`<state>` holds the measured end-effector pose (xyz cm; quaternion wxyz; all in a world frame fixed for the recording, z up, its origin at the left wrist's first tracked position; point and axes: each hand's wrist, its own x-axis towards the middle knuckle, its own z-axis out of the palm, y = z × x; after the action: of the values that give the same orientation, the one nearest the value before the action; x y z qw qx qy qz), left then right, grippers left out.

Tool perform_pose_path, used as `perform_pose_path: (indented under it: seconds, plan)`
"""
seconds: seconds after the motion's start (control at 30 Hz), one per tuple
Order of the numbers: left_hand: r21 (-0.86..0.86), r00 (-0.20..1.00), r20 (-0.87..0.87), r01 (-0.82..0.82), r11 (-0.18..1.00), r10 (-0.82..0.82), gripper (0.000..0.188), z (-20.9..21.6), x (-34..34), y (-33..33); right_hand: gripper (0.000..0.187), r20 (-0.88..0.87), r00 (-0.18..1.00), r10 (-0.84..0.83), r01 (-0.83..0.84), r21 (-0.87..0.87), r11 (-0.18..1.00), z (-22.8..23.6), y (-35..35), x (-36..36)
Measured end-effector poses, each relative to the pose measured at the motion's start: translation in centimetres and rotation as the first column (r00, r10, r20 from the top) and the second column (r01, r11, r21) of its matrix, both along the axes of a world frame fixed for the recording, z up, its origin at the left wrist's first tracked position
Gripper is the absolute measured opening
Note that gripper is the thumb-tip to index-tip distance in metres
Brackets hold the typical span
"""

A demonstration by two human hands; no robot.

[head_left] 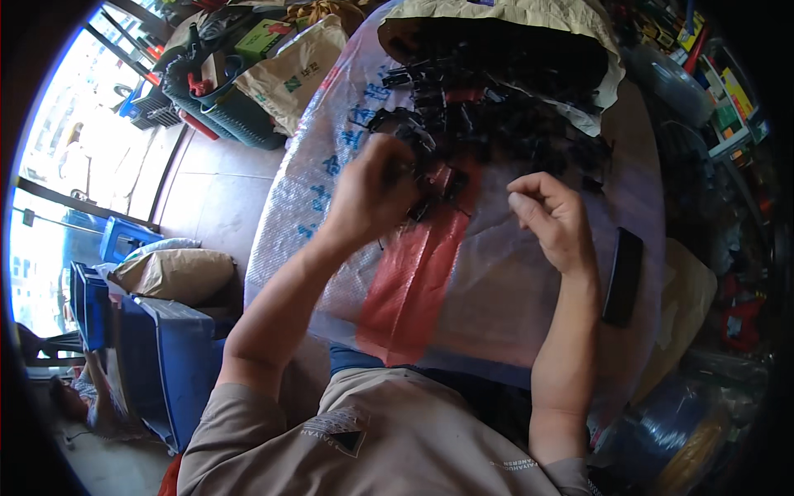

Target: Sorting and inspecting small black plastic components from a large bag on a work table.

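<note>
My left hand [376, 190] is closed at the near edge of a pile of small black parts [504, 136], possibly clips. Its fingers curl away from view, and a dark piece shows by them, too shaded to name. My right hand [552, 219] hovers over the sheet to the right, thumb and forefinger pinched together. Whatever lies in that pinch is too small to make out. Under both hands spreads a translucent woven plastic sheet [504, 289] with a red stripe [413, 289]. Behind the pile, a paper sack [571, 16] lies with its dark mouth toward me.
A black phone-like slab [624, 277] rests on the sheet's right side. On the left floor stand a dark green basket [240, 116], a paper bag [298, 70], a blue bin [186, 364] and a brown sack [178, 274]. Packed shelves [732, 107] line the right.
</note>
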<state>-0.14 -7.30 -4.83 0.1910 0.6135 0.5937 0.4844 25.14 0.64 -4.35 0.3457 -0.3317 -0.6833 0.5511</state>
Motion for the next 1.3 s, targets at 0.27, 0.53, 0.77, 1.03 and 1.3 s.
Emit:
perform_pose_path:
  seconds: [0.27, 0.53, 0.77, 1.03, 1.3]
  plan:
    - [0.030, 0.961, -0.270, -0.051, 0.998, 0.057, 0.027, -4.9, -5.1, 0.3, 0.015, -0.014, 0.999, -0.045, 0.046, 0.128, 0.991, -1.7, 0.3, -2.6]
    - [0.127, 0.995, -0.082, 0.059, 0.990, -0.049, 0.023, -4.2, 5.2, 4.9, 0.032, 0.373, 0.903, -0.211, 0.045, 0.406, 0.913, -3.0, 1.4, -0.1]
    - [0.254, 0.963, -0.184, -0.147, 0.956, 0.197, 0.012, -2.0, -9.4, 12.6, 0.024, 0.338, 0.851, -0.402, 0.254, 0.405, 0.878, -0.2, 1.7, 0.7]
    - [0.175, 0.958, 0.194, -0.244, 0.954, 0.209, 0.025, -5.6, -16.8, 17.7, 0.024, 0.067, 0.682, -0.728, 0.659, 0.376, 0.652, -1.0, 5.0, 3.3]
    - [0.033, 0.998, 0.057, 0.011, 0.999, -0.013, 0.038, -7.6, -6.0, 18.0, 0.053, 0.369, 0.572, -0.733, 0.505, 0.545, 0.669, -6.4, 16.1, 6.7]
